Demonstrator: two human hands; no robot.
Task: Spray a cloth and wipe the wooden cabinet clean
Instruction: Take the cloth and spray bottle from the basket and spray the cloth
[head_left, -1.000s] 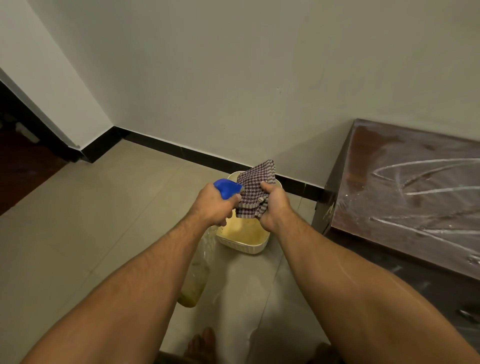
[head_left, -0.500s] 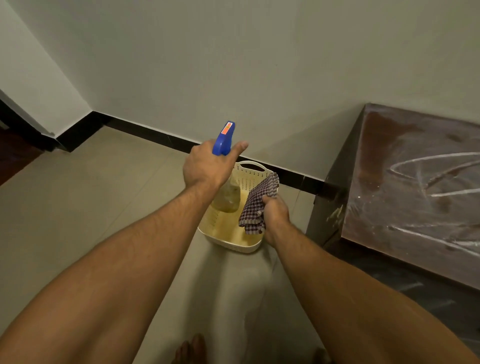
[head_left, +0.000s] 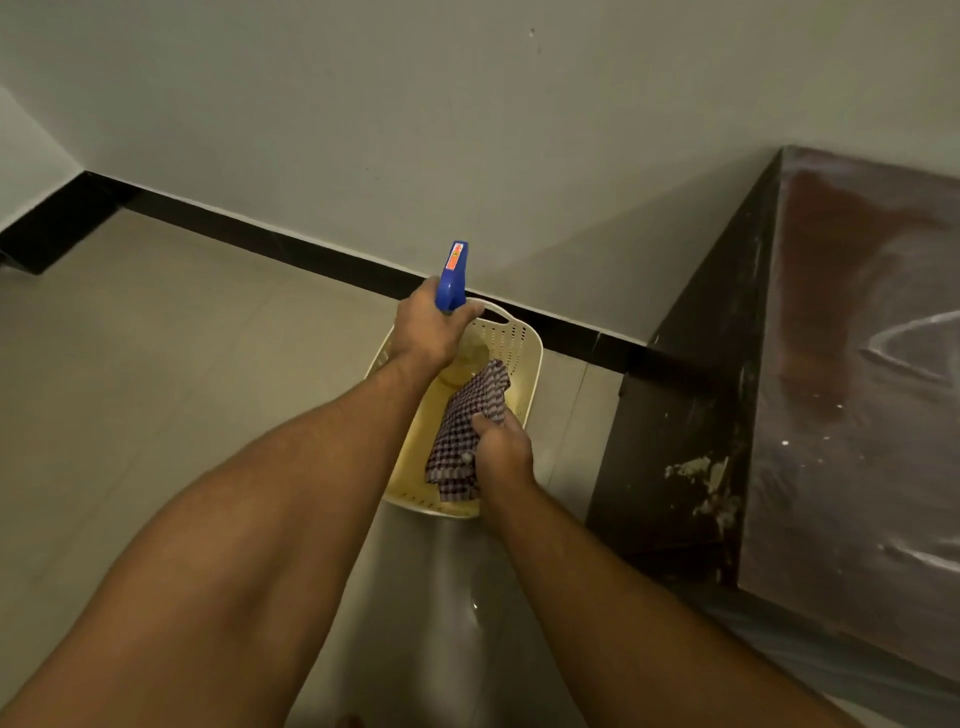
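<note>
both arms reach forward and down: the left hand (head_left: 431, 332) curls round the neck of the one spray bottle (head_left: 453, 273), blue nozzle pointing up and away, while the right hand (head_left: 501, 452), nearer the body and just to the right, clutches the single checked cloth (head_left: 462, 436) in a closed fist. below both hands sits one cream perforated basket (head_left: 525, 364) on the tiled floor (head_left: 182, 364); whether the bottle touches its bottom cannot be told. well to the right of the right hand stands the one dark wooden cabinet (head_left: 852, 374), its top dusty and streaked, against the pale wall (head_left: 467, 130).
</note>
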